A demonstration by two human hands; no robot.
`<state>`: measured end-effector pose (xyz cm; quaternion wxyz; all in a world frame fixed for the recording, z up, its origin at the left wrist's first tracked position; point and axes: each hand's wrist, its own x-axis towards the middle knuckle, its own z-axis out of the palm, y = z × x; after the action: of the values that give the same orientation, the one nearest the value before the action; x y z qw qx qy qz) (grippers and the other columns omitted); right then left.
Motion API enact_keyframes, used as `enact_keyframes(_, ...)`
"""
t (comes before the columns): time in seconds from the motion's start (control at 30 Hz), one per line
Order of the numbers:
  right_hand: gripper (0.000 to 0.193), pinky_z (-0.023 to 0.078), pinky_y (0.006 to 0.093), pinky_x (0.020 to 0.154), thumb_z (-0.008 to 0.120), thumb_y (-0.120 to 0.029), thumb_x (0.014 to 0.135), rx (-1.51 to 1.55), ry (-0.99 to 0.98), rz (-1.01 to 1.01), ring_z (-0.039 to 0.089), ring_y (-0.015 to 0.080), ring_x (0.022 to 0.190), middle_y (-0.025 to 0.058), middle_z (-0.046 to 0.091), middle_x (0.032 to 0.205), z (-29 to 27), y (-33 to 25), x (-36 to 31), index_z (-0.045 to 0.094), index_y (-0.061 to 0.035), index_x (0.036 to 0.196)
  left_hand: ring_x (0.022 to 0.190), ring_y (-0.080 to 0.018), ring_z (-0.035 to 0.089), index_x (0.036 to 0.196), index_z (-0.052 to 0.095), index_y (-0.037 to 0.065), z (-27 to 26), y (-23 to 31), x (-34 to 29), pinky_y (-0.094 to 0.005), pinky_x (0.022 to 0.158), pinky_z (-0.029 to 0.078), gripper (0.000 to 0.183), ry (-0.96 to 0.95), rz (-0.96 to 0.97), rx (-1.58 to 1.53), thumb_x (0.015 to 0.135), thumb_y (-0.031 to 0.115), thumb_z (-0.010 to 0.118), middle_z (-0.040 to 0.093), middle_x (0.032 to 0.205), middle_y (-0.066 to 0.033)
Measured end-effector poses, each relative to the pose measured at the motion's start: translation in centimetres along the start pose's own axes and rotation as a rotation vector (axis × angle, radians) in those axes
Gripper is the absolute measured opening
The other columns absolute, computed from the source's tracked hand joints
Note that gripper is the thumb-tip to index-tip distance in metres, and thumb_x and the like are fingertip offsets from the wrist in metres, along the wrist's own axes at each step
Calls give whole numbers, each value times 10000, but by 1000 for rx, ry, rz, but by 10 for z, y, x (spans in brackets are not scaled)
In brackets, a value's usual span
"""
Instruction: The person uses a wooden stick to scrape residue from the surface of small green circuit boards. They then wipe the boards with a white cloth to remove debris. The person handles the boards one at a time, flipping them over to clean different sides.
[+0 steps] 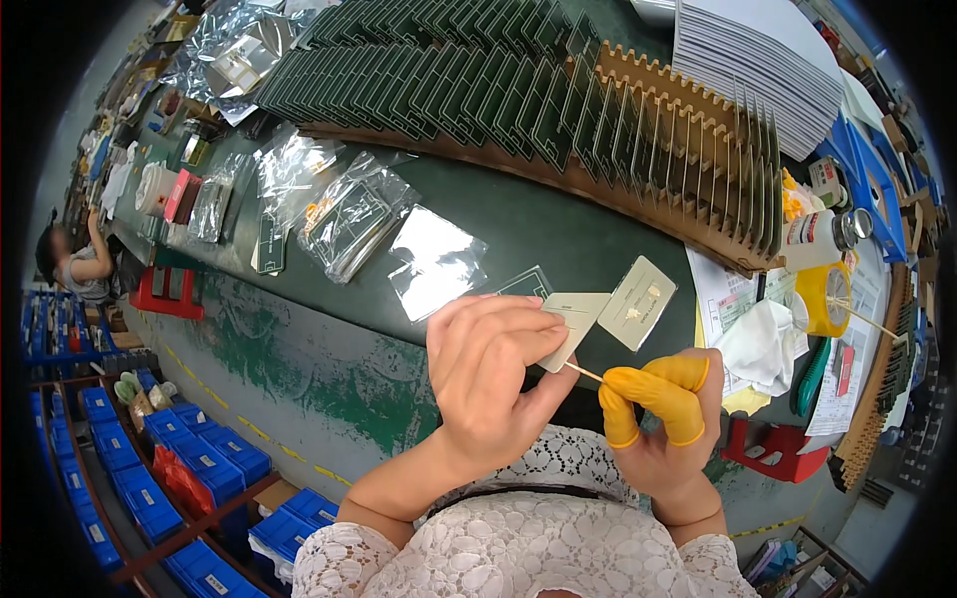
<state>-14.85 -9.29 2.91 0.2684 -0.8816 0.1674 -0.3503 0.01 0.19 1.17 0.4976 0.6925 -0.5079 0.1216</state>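
Note:
My left hand (493, 374) is closed on a small pale grey card-like panel (573, 324), holding it up over the table's near edge. Yellow finger cots cover some fingers of my right hand (663, 414), which pinches a thin wooden stick (584, 372). The stick's far end reaches the lower edge of the panel; its tip is hidden there. A second pale panel (638, 299) with small cream-coloured bits on it lies just beyond my hands. Left of it, partly behind my left hand, are a dark green panel (525, 284) and a shiny silver sheet (436, 261).
Long brown slotted racks (688, 214) hold rows of upright dark panels across the green table (339, 324). Bagged panels (349, 224) lie to the left. At right stand a white bottle (812, 239), a yellow tape roll (822, 299) and a crumpled white cloth (763, 344).

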Motion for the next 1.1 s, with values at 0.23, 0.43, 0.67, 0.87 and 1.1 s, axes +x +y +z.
enact_keyframes(0.23, 376, 391, 337, 672, 835, -58, 704, -19, -6, 14, 507, 223, 748, 20, 571, 893, 0, -1, 1, 689, -135, 1042, 847, -260, 675, 902, 615, 67, -1, 0, 0, -366, 811, 461, 333, -2, 7, -7, 651, -85, 774, 700, 892, -68)
enact_keyframes(0.43, 362, 387, 342, 667, 835, -77, 706, -2, 11, 19, 504, 222, 736, 26, 566, 885, 0, 0, 1, 676, -132, 1026, 902, -260, 667, 928, 634, 67, 0, -4, -4, -397, 864, 444, 359, -8, 13, -21, 618, 19, 808, 697, 948, -60)
enact_keyframes(0.67, 333, 362, 345, 638, 825, -94, 710, 11, 12, 9, 495, 220, 709, 34, 554, 870, -1, 1, 4, 669, -133, 1001, 843, -260, 677, 909, 615, 66, 1, 0, 0, -368, 812, 463, 339, -4, 11, -11, 653, -96, 767, 700, 891, -68)
enact_keyframes(0.87, 324, 357, 351, 634, 821, -100, 708, 9, 8, 11, 489, 228, 702, 47, 548, 867, 1, 3, 1, 670, -127, 994, 843, -260, 678, 910, 618, 67, 2, 1, -1, -367, 812, 463, 339, -6, 11, -9, 653, -92, 771, 700, 890, -66)
enact_keyframes(1.1, 309, 366, 355, 637, 824, -108, 714, -4, 12, 24, 495, 231, 697, 49, 557, 853, 5, -1, 4, 670, -106, 983, 857, -264, 672, 910, 622, 67, -5, -1, -1, -376, 826, 468, 334, -21, -2, -17, 656, -95, 764, 697, 903, -70)
